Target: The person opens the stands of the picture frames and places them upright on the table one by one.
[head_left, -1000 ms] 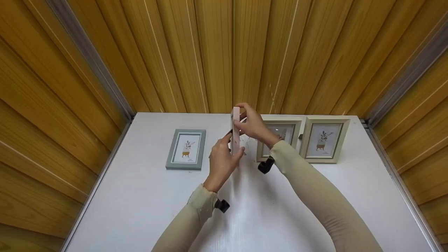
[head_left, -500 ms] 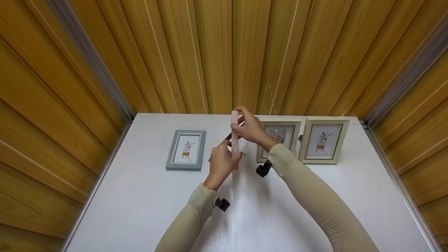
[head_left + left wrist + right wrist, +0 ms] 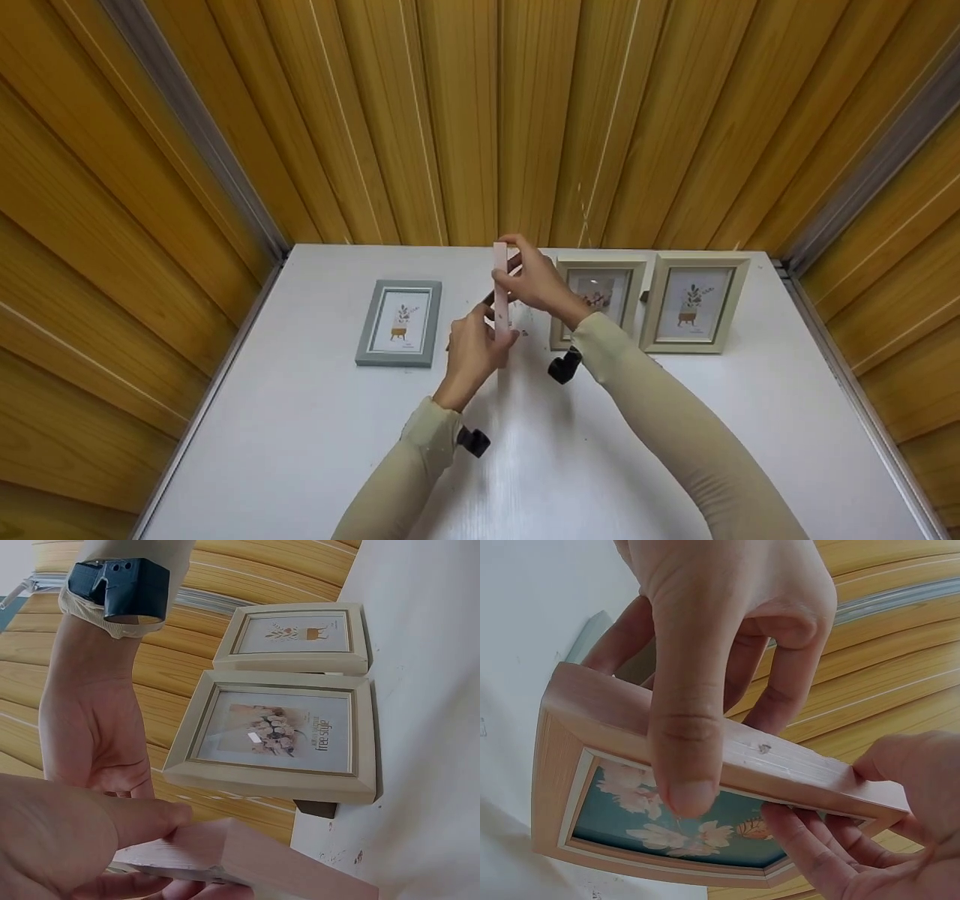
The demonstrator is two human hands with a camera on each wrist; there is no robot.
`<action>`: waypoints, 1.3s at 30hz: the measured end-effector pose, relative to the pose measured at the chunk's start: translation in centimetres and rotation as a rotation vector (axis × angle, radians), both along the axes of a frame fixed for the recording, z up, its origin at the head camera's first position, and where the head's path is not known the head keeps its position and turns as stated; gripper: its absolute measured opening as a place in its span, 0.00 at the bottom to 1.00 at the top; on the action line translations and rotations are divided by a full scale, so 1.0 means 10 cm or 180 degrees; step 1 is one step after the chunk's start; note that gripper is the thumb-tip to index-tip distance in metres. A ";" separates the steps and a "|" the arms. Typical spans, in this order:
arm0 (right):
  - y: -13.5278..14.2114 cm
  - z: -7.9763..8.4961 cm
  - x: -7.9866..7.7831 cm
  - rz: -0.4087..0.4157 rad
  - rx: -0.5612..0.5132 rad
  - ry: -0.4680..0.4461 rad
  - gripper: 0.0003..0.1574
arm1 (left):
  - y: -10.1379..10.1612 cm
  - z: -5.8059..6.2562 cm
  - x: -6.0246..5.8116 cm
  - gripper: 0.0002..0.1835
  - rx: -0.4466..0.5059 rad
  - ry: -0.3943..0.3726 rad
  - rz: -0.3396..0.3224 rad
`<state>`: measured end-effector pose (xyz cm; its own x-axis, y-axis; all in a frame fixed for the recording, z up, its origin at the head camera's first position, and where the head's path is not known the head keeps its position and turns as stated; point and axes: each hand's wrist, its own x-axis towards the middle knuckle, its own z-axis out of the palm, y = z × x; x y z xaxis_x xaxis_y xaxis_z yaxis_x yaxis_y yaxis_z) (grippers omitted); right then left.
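Between my two hands stands a pink picture frame, seen edge-on in the head view. In the right wrist view its front shows white flowers on teal. My left hand pinches the near end, its thumb on the rim and its fingers at the picture side. My right hand grips the frame towards the far end; its thumb lies over the edge onto the front, and the other fingers reach behind. A dark strip shows behind the frame, partly hidden by the left hand.
A grey-blue picture frame is on the white table, left of my hands. To the right stand two cream frames, one with flowers partly behind my right arm, the other farther right. Wood-plank walls enclose the table.
The pink frame has shifted slightly left and lower in the head view, still held by both hands. More of the dark strip behind it now shows. The standing frames have not moved.
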<state>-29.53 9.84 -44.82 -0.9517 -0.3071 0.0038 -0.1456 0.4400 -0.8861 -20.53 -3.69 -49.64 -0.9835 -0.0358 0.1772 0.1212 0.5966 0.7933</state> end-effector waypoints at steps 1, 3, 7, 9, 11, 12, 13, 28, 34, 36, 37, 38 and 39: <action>0.00 0.00 0.00 0.0029 -0.0003 0.0001 0.37 | -0.01 -0.01 0.00 0.17 0.0029 -0.0014 -0.0009; 0.01 0.01 0.01 0.0105 -0.0021 0.0024 0.36 | -0.03 -0.02 0.00 0.17 0.0059 -0.0007 -0.0027; 0.07 -0.02 0.00 0.0200 0.0017 0.0144 0.37 | -0.09 -0.05 -0.01 0.17 0.0137 0.0014 -0.0067; 0.10 -0.06 -0.02 0.0179 0.0113 0.0205 0.39 | -0.13 -0.06 -0.02 0.17 0.0186 0.0052 -0.0082; 0.15 -0.11 -0.03 0.0145 0.0236 0.0215 0.40 | -0.18 -0.07 -0.03 0.17 0.0224 0.0089 -0.0090; 0.17 -0.14 -0.03 0.0134 0.0299 0.0201 0.40 | -0.21 -0.07 -0.03 0.17 0.0243 0.0106 -0.0098; 0.19 -0.17 -0.03 0.0129 0.0351 0.0189 0.40 | -0.23 -0.07 -0.03 0.17 0.0262 0.0127 -0.0102; 0.28 -0.52 0.05 0.0088 0.0610 -0.0211 0.47 | -0.64 -0.15 -0.11 0.12 0.0473 -0.0075 -0.0087; 0.30 -0.62 0.10 0.0002 0.0509 -0.0225 0.48 | -0.78 -0.27 -0.19 0.14 0.1155 -0.0505 -0.0247; 0.31 -0.65 0.11 -0.0037 0.0447 -0.0296 0.47 | -0.82 -0.31 -0.22 0.17 0.1364 -0.0696 -0.0257; 0.31 -0.66 0.12 -0.0058 0.0409 -0.0338 0.46 | -0.83 -0.33 -0.23 0.18 0.1444 -0.0777 -0.0260; 0.30 -0.68 0.12 -0.0073 0.0366 -0.0384 0.46 | -0.85 -0.36 -0.24 0.19 0.1506 -0.0831 -0.0267; 0.30 -0.69 0.12 -0.0085 0.0328 -0.0408 0.45 | -0.86 -0.38 -0.25 0.19 0.1544 -0.0874 -0.0274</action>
<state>-28.28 12.84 -51.70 -0.9501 -0.2743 -0.1484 -0.0212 0.5316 -0.8467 -23.01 -12.31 -53.40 -0.9942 0.0329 -0.1024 -0.0962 0.1526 0.9836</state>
